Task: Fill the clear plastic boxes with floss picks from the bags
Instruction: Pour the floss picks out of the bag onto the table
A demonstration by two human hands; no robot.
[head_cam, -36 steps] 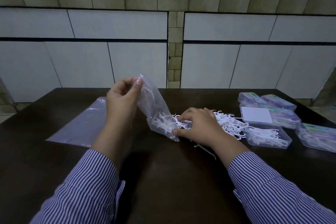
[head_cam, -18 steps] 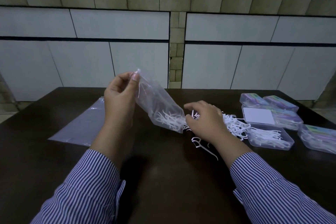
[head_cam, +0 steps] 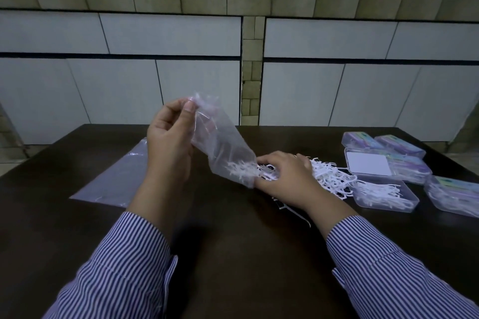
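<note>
My left hand (head_cam: 169, 140) pinches the closed end of a clear plastic bag (head_cam: 220, 145) and holds it up tilted, mouth down to the right. White floss picks sit at the bag's mouth (head_cam: 242, 171). My right hand (head_cam: 283, 177) lies at that mouth with its fingers curled among the picks. A loose pile of floss picks (head_cam: 328, 176) lies on the dark table just right of it. An open clear box (head_cam: 383, 194) partly filled with picks sits beside the pile, its lid (head_cam: 368, 163) behind it.
An empty flat bag (head_cam: 116, 176) lies on the dark table (head_cam: 233, 254) to the left. Several closed clear boxes with coloured labels (head_cam: 399, 142) (head_cam: 453, 189) sit at the right edge. A stray pick (head_cam: 295, 212) lies under my right wrist. A tiled cabinet front stands behind.
My left hand lifted the bag's closed end a little higher. My right hand came back to the bag's mouth after drawing away, and picks moved toward the pile.
</note>
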